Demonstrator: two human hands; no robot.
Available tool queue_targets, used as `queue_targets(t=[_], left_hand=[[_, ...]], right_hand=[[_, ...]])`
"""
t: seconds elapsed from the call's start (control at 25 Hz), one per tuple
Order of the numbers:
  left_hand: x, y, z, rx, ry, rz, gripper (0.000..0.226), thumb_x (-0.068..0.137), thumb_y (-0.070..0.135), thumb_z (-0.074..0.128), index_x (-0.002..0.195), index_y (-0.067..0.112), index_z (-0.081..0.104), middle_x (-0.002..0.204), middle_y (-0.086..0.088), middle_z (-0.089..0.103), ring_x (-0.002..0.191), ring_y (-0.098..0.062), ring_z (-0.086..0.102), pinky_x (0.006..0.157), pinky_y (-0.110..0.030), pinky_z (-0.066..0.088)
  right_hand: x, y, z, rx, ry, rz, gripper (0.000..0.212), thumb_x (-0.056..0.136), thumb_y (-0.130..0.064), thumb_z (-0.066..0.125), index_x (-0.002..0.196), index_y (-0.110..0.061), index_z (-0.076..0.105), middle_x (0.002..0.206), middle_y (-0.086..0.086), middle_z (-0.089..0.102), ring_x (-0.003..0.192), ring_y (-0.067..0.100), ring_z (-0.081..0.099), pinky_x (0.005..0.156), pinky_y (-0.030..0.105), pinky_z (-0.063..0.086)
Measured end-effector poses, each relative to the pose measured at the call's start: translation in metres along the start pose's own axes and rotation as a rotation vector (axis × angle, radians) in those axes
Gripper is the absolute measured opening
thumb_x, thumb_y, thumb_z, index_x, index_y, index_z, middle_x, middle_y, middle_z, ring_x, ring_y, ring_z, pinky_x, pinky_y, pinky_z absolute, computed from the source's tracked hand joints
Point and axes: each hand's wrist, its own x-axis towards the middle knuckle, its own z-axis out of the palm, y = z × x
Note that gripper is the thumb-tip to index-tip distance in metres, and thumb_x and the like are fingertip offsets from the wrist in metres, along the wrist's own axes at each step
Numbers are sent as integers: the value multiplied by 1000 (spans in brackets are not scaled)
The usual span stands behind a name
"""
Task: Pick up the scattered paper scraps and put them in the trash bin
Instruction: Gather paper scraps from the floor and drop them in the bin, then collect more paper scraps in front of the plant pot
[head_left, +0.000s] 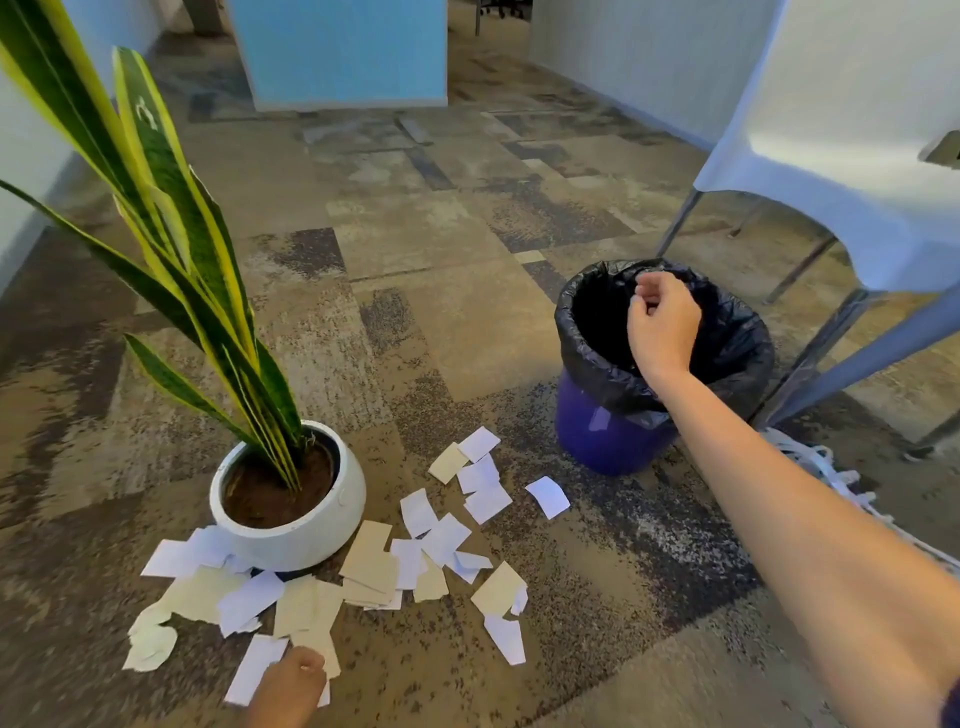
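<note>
The right hand (662, 325) hangs over the open mouth of the trash bin (613, 436), fingers curled loosely inward; whether anything is pinched between them cannot be told. The bin, purple with a black liner (737, 353), stands directly beneath it. The left hand (291, 686) is low, resting on the nearest of the paper scraps (447, 540), fingers bent; whether it grips one is unclear. The scraps spread on the carpet (415, 312) from the left hand toward the bin, some touching the white plant pot (311, 535) just beyond that hand.
</note>
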Motion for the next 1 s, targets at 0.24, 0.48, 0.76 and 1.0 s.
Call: queue_targets(t=[0.24,0.48,0.76,1.0], left_hand=[[-5,-23,-5,173,67,-28,45,93,26,46,137,24,36,147,-9,24,133,-31,32,103,-37,38],[10,-43,-2,88,94,-113,65,94,35,50,150,27,16,157,-15,0,139,-42,20,109,-47,32],[27,-41,2,45,124,-199,95,73,61,67,147,28,17,145,-14,17,131,-38,22,97,-46,41],[27,-37,11,161,75,-161,87,70,51,76,136,20,27,140,-14,21,126,-38,32,94,-46,47]], right_hand=[[-150,-5,68,45,-317,-369,14,89,-9,55,100,-7,63,94,8,63,87,24,57,73,27,42],[-270,73,106,-398,-1052,-151,69,84,-42,64,144,-34,31,149,10,31,136,38,29,104,51,36],[-326,123,92,-632,-1320,-65,87,72,-74,56,143,-57,8,161,1,-16,145,42,-8,106,69,19],[-329,119,92,-582,-1141,-124,64,77,-45,72,135,-33,49,142,10,33,126,36,31,98,46,43]])
